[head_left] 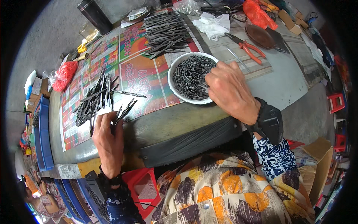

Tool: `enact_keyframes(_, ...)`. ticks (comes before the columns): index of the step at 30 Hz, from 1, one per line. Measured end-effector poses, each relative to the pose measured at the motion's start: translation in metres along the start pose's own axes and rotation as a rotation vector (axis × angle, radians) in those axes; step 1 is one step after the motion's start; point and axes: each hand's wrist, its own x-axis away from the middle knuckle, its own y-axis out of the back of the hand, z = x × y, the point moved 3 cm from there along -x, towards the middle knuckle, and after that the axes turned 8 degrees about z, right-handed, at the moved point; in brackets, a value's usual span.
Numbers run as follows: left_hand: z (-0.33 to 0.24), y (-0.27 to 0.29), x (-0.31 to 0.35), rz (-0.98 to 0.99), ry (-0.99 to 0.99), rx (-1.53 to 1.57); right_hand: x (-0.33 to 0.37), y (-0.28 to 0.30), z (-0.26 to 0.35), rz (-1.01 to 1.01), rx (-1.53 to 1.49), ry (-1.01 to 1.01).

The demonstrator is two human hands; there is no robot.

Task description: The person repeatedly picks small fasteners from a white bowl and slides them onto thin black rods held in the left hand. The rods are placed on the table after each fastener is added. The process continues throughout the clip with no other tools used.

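1. the left hand point(108, 138) is closed on a few dark slim pieces point(126, 111), which stick out between thumb and fingers, beside the near end of a loose pile point(93, 99) of similar pieces.
2. the right hand point(231, 87) is at the right side of the white bowl point(195, 101), with its fingers curled together over the small dark pins point(190, 76). if it grips a pin, i cannot tell, because the fingertips are partly hidden.
3. to do this picking well, i think it is better to pinch lightly from the top, since the pins lie crossed and could come out in a bunch.
4. the wrist should pass above the rim, i judge, so the bowl does not tip near the table edge.
5. the left hand could keep its pieces fanned and only softly squeezed, so that each one can be separated.
6. about containers: the bowl is well filled with pins, lying in all directions.
7. the blue tray point(45, 149) at the left of the table has some dark small things in it, too small to tell.
8. the red bag point(65, 76) stands on the table's left part; its contents i cannot see.
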Motion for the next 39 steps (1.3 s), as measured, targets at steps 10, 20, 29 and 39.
enact_keyframes(10,0.007,-0.013,-0.006,0.003,-0.110,-0.186,-0.009,0.012,-0.011,0.020,-0.131,0.030)
enact_keyframes(20,-0.021,-0.004,0.012,-0.009,0.022,0.359,-0.004,0.021,-0.015,0.038,-0.199,-0.177)
enact_keyframes(29,-0.084,-0.020,0.043,0.093,-0.076,0.599,0.011,0.052,0.039,-0.120,-0.800,-0.237)
enact_keyframes(39,-0.117,-0.031,0.062,0.225,-0.145,0.720,0.016,0.044,0.071,-0.155,-1.692,-0.447)
